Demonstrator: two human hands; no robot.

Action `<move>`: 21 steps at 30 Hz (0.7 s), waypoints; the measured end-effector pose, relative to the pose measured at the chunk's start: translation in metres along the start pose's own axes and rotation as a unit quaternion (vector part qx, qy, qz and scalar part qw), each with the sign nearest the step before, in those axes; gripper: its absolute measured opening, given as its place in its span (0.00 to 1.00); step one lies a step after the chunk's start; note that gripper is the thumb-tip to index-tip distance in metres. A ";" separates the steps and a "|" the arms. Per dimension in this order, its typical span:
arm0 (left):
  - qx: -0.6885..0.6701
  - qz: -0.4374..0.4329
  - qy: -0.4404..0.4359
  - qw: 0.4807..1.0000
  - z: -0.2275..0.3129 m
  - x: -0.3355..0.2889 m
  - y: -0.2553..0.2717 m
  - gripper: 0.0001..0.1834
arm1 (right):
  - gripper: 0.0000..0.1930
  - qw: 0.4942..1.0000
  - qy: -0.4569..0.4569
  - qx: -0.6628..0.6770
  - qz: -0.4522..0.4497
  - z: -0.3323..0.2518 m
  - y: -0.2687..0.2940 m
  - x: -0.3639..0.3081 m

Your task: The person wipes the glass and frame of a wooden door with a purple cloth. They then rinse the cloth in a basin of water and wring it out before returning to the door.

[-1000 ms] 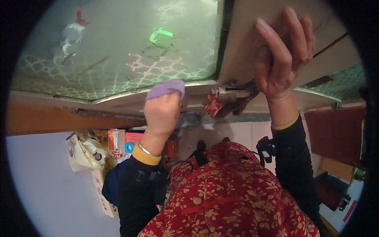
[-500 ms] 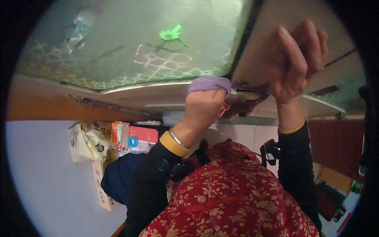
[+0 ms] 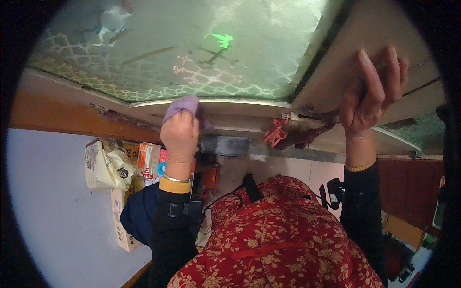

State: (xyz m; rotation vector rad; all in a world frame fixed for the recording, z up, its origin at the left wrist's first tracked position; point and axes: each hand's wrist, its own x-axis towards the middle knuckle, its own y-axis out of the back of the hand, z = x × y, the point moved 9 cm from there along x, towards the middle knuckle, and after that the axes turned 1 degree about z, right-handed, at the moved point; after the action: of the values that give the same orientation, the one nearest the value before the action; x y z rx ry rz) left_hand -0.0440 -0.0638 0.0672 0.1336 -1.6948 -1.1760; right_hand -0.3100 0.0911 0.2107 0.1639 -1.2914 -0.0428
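Note:
My left hand (image 3: 180, 134) is closed round a purple cloth (image 3: 183, 106), which lies against the lower frame rail (image 3: 230, 104) of a glass pane (image 3: 158, 53). With fingers stretched out and apart, my right hand (image 3: 372, 93) is against the pale door panel (image 3: 336, 62) to the right of the pane. Between the hands, red strings or ribbons (image 3: 276, 133) hang by the panel's edge, beside a keyhole-like dark slot. A bright green cut-out shape (image 3: 224, 40) and a pinkish mark (image 3: 204, 72) show on the glass.
At the lower left are a cream plastic bag (image 3: 108, 168), boxes and a dark blue cloth item (image 3: 139, 211). A red patterned garment (image 3: 273, 225) covers my front. On the right stands a dark red panel (image 3: 408, 182), with a brown box (image 3: 403, 230) below it.
My left hand has slid left along the frame rail with the purple cloth, uncovering the red strings. My right hand has come slightly lower on the panel.

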 end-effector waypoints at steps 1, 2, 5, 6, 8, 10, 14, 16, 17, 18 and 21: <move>0.000 -0.017 0.006 1.000 -0.001 -0.001 -0.004 0.08 | 0.18 1.000 -0.003 0.002 -0.004 0.000 0.000 0.001; 0.001 -0.021 0.019 1.000 -0.001 -0.002 -0.005 0.08 | 0.19 1.000 -0.007 -0.003 -0.007 0.000 0.000 0.002; -0.020 -0.014 0.072 0.997 0.004 -0.006 -0.011 0.08 | 0.19 1.000 -0.009 -0.012 -0.005 -0.001 0.001 0.002; -0.044 -0.009 0.090 0.995 0.008 -0.007 -0.013 0.08 | 0.19 1.000 -0.008 -0.010 0.004 -0.002 0.002 0.002; -0.082 0.013 0.117 0.990 0.018 -0.008 -0.013 0.09 | 0.19 1.000 -0.012 0.003 0.006 -0.001 0.003 0.001; -0.105 -0.016 0.083 0.991 0.048 -0.006 -0.018 0.10 | 0.19 1.000 -0.021 0.014 -0.006 0.001 0.003 0.000; -0.204 0.010 0.016 0.979 0.121 0.003 -0.017 0.07 | 0.19 0.999 -0.019 0.019 -0.028 0.003 0.004 -0.001; -0.287 0.021 -0.032 0.957 0.154 0.009 -0.016 0.07 | 0.19 0.999 -0.008 -0.010 -0.033 0.002 0.004 -0.001; -0.288 0.014 -0.025 0.957 0.155 0.012 -0.017 0.07 | 0.19 0.999 -0.007 -0.017 -0.029 0.003 0.004 0.000; -0.292 0.006 -0.031 0.956 0.158 0.015 -0.019 0.07 | 0.19 0.999 -0.002 -0.029 -0.026 0.002 0.004 0.000; -0.265 0.005 -0.071 0.962 0.151 0.021 -0.013 0.08 | 0.19 0.998 0.003 -0.043 -0.036 0.003 0.001 -0.001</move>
State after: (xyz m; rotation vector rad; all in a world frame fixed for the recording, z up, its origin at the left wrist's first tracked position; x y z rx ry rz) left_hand -0.1763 0.0129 0.0712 -0.2973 -1.4379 -1.6198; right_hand -0.3135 0.0923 0.2109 0.1355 -1.2751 -0.1590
